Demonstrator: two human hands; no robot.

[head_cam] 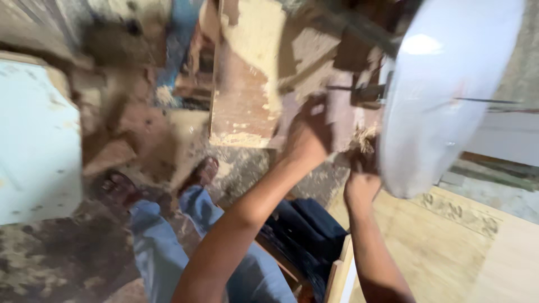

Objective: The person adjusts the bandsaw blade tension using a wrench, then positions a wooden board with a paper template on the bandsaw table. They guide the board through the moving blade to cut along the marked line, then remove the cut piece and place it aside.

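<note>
The view is blurred by motion. My left hand (pixel 307 143) is raised and closed around a pinkish-grey flat piece (pixel 339 115) next to a dusty wooden block (pixel 244 95). My right hand (pixel 359 189) is below it, fingers curled, at the lower left rim of a large white round disc (pixel 449 90). A dark part (pixel 368 95) with a thin rod sits between the block and the disc. Whether my right hand grips anything is hidden by blur.
My legs in blue jeans (pixel 163 247) and sandalled feet (pixel 202 171) stand on a sawdust-covered floor (pixel 56 252). A pale blue panel (pixel 33 140) lies at left. A light plywood sheet (pixel 449 247) is at lower right, with dark blue cloth (pixel 309 230) beside it.
</note>
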